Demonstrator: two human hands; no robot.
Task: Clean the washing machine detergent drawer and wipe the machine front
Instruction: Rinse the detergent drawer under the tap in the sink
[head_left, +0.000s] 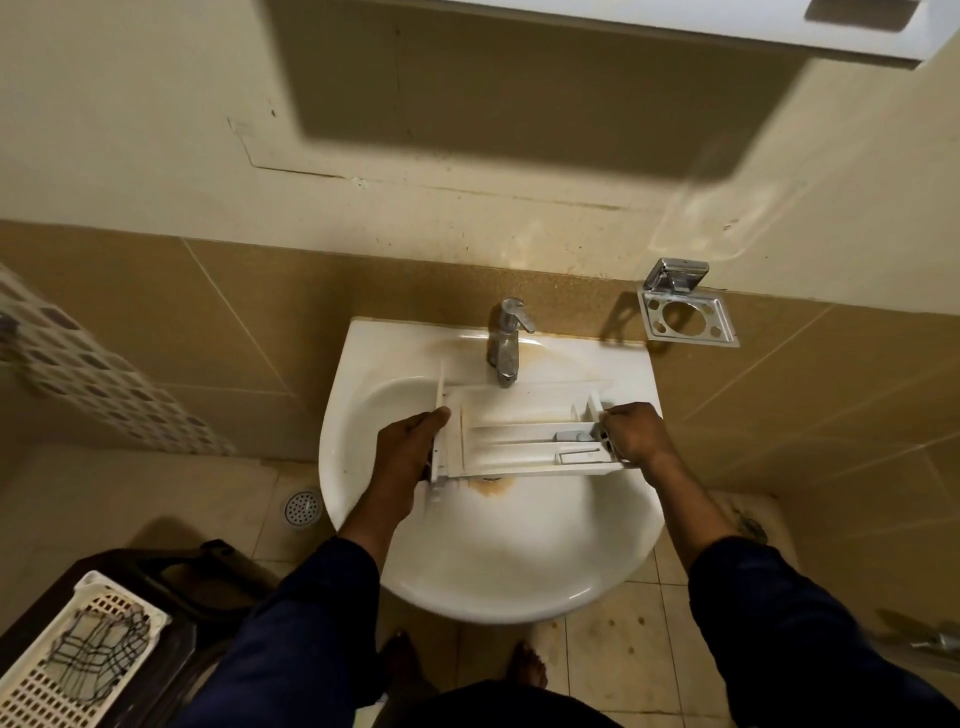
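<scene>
A white plastic detergent drawer (519, 441) lies lengthwise across the white sink basin (498, 561), just under the chrome tap (506, 343). Its compartments face up and look stained beige. My left hand (408, 447) grips the drawer's left end, thumb over the top edge. At the drawer's right end my right hand (631, 431) holds on, fingers curled over it. No water is visibly running from the tap. The washing machine itself is out of view.
A chrome toothbrush holder (685, 317) hangs on the tiled wall right of the sink. A floor drain (303, 508) sits at the left. A white perforated basket (78, 660) rests on a dark stand at lower left. Rust stain marks the basin near its drain (491, 486).
</scene>
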